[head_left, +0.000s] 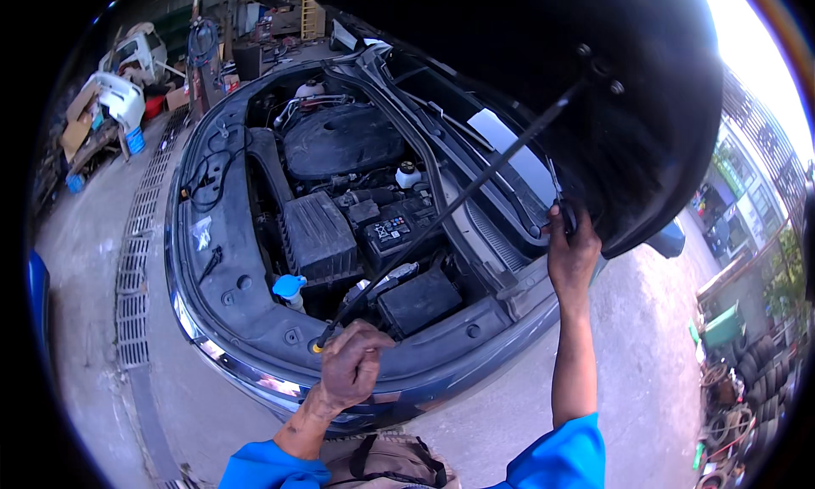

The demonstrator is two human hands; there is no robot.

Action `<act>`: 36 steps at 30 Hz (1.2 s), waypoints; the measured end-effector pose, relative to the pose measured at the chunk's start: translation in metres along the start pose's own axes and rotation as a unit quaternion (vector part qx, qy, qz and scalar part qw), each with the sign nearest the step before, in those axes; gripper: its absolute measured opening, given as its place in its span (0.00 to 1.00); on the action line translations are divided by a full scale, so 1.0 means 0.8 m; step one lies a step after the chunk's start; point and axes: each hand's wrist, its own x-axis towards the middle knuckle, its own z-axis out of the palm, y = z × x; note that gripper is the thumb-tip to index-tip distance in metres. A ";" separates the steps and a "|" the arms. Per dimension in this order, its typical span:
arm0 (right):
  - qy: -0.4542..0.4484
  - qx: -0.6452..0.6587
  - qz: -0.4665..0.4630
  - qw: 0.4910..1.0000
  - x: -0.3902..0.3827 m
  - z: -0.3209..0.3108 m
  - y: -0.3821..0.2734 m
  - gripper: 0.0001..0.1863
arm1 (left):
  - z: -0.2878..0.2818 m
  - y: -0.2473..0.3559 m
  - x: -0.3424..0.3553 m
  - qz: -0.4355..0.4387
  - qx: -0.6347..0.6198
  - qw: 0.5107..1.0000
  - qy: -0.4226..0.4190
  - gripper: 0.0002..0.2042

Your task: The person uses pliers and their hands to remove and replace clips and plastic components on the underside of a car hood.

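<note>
My left hand [350, 366] is at the front edge of a car's engine bay, beside the lower end of a hood prop rod [475, 189]. Its fingers are curled closed, and whatever they may hold is hidden. Raised near the windshield corner, my right hand [573, 255] grips a black-handled tool [556, 183] with a slim metal end pointing up; its exact kind is unclear. The tool is close to the underside of the raised hood [662, 141]. Slanting across the bay, the rod meets the hood at its upper end.
Below the rod are a battery [392, 232], a ribbed black box [318, 234] and an engine cover [344, 139]. A blue washer-fluid cap [289, 287] stands up at the front. A black cable [222, 179] lies on the front panel. Tires [764, 362] are piled at right.
</note>
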 end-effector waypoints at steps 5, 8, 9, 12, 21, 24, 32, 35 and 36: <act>-0.023 -0.083 -0.054 0.995 0.038 0.035 0.024 0.12 | -0.016 -0.046 0.002 -0.118 -0.082 0.987 0.070 0.07; -0.014 -0.146 -0.098 0.984 0.056 0.041 0.033 0.13 | -0.039 -0.089 0.022 -0.218 -0.114 0.966 0.080 0.08; -0.026 -0.128 -0.069 0.989 0.058 0.045 0.019 0.13 | -0.043 -0.108 0.032 -0.221 -0.098 0.968 0.071 0.08; -0.043 -0.147 -0.081 0.985 0.067 0.066 0.008 0.12 | -0.044 -0.170 0.062 -0.252 -0.074 0.965 -0.015 0.08; -0.043 -0.326 -0.145 0.933 0.166 0.168 0.019 0.12 | 0.000 -0.330 0.077 -0.275 0.080 0.952 -0.112 0.09; -0.045 -0.348 -0.131 0.927 0.200 0.200 0.020 0.12 | -0.002 -0.352 0.052 -0.263 0.139 0.938 -0.180 0.09; -0.046 -0.391 -0.112 0.912 0.212 0.235 -0.007 0.12 | 0.004 -0.379 0.024 -0.266 0.123 0.925 -0.242 0.09; -0.044 -0.387 -0.091 0.916 0.217 0.236 -0.010 0.11 | 0.003 -0.379 0.027 -0.288 0.120 0.915 -0.257 0.09; -0.046 -0.382 -0.084 0.919 0.217 0.236 -0.011 0.11 | 0.003 -0.380 0.027 -0.297 0.118 0.912 -0.258 0.10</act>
